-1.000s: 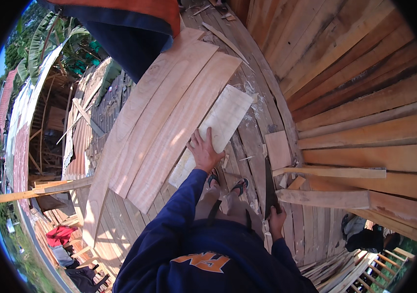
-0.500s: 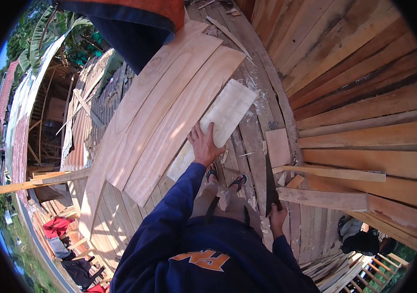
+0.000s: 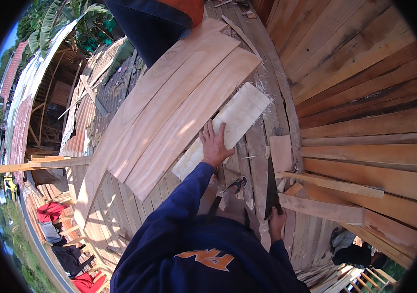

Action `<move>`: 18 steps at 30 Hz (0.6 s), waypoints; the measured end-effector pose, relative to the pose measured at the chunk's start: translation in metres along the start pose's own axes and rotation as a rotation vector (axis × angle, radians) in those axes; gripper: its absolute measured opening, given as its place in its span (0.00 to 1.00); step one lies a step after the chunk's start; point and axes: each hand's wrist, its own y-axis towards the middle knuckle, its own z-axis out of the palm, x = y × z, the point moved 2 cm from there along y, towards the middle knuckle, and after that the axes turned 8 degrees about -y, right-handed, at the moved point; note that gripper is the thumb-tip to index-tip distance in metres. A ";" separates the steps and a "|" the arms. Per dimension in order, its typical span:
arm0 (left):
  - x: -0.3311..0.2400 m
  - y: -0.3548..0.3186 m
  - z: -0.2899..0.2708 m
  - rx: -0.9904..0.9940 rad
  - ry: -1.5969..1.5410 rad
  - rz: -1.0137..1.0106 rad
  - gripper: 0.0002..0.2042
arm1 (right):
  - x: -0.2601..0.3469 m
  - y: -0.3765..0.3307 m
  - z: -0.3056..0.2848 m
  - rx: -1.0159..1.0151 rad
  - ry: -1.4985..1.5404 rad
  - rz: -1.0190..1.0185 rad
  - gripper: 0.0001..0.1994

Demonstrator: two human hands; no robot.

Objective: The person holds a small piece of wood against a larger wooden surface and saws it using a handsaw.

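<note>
My left hand (image 3: 214,146) lies with its fingers spread on a short pale board (image 3: 245,110), pressing its flat face. That board rests at a slant beside several long planed planks (image 3: 184,112), with its far end toward the upper right. Low on the right, my right hand (image 3: 276,222) is closed round the handle end of a handsaw (image 3: 271,188). The dark blade points away from me, apart from the pale board. The saw's handle is mostly hidden by my fingers.
Worn floorboards (image 3: 254,151) carry scattered shavings. A small square board (image 3: 280,154) and offcut lengths (image 3: 325,207) lie on the right by a plank wall (image 3: 364,127). Dark blue and orange cloth (image 3: 159,29) hangs over the planks' far end. Corrugated roofing (image 3: 79,132) stands left.
The view has shifted slightly, so most of the scene sits a little differently. My left hand stays spread on the pale board, and my right hand still grips the handsaw.
</note>
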 end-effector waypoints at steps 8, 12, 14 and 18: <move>0.007 -0.001 0.003 -0.052 -0.047 0.070 0.49 | 0.001 -0.006 -0.001 0.028 0.023 -0.033 0.04; 0.007 0.002 0.001 -0.030 -0.087 0.081 0.50 | 0.008 -0.008 -0.001 0.004 0.037 -0.025 0.03; 0.008 0.002 -0.001 -0.026 -0.107 0.088 0.50 | 0.017 -0.013 0.002 -0.023 0.084 -0.022 0.03; 0.011 0.002 -0.003 -0.005 -0.110 0.086 0.50 | 0.035 -0.019 0.002 -0.056 0.205 -0.031 0.03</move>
